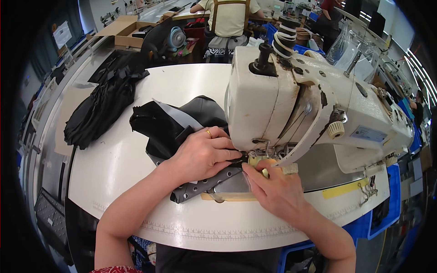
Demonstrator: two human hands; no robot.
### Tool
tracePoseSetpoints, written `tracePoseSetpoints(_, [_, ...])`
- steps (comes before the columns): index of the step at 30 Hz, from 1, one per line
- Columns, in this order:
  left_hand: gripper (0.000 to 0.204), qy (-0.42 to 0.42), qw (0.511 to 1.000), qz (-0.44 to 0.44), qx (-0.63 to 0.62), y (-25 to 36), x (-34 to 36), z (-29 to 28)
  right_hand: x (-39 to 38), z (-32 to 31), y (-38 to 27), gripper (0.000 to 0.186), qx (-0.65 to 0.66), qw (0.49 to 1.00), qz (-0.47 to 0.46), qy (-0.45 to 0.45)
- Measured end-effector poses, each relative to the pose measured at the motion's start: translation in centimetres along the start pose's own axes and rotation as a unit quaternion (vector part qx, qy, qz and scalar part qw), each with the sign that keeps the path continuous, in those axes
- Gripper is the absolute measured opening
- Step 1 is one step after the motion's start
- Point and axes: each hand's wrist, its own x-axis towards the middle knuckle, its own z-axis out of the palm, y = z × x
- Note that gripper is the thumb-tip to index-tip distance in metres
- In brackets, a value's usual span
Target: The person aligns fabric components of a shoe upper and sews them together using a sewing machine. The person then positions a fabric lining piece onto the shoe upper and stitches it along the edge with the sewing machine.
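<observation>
Under the head of a worn white sewing machine [255, 95] lies a bundle of black and grey fabric [157, 125], with a strip of round metal eyelets along its near edge. My left hand [205, 152], a ring on one finger, rests on the fabric with its fingers stretched toward the needle area. Close to the presser foot, my right hand [275, 186] pinches the fabric's edge between thumb and fingertips. The machine head hides the needle and part of the seam.
A heap of black fabric pieces [104, 100] lies at the table's left. Yellow tape [346, 189] and small metal parts [368, 191] are at the right. Blue bins [387, 204] stand below the right edge. Behind are a cardboard box [132, 32], a small fan [176, 37] and a seated person [230, 18].
</observation>
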Motion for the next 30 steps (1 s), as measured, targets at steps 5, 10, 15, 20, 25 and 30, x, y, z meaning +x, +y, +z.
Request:
tracePoseSetpoints(5, [0.028,0.014,1.000,0.004,0.005,-0.2,0.1,0.2,0.1,-0.3,0.0,0.034,0.005,1.000,0.003,-0.012])
tracePoseSetpoints(10, [0.029,0.025,1.000,0.013,0.003,-0.6,-0.2,0.6,0.0,0.2,-0.3,0.032,0.022,1.000,0.015,-0.011])
tracePoseSetpoints(15, [0.027,0.021,1.000,0.019,-0.006,-0.4,-0.1,0.5,0.1,-0.4,-0.9,0.030,0.010,1.000,0.022,-0.019])
tracePoseSetpoints(20, [0.026,0.016,1.000,0.010,-0.014,-0.4,-0.5,0.7,0.5,-0.8,-1.0,0.032,0.002,0.999,0.023,-0.027])
tracePoseSetpoints(25, [0.033,0.017,0.999,0.020,-0.020,-0.4,-0.5,0.8,0.5,-0.5,-0.5,0.029,0.043,0.999,-0.006,0.022])
tracePoseSetpoints(30, [0.032,0.012,0.999,0.028,-0.031,-0.8,-0.8,1.0,-0.4,-0.1,-0.2,0.029,0.101,0.991,-0.028,0.082])
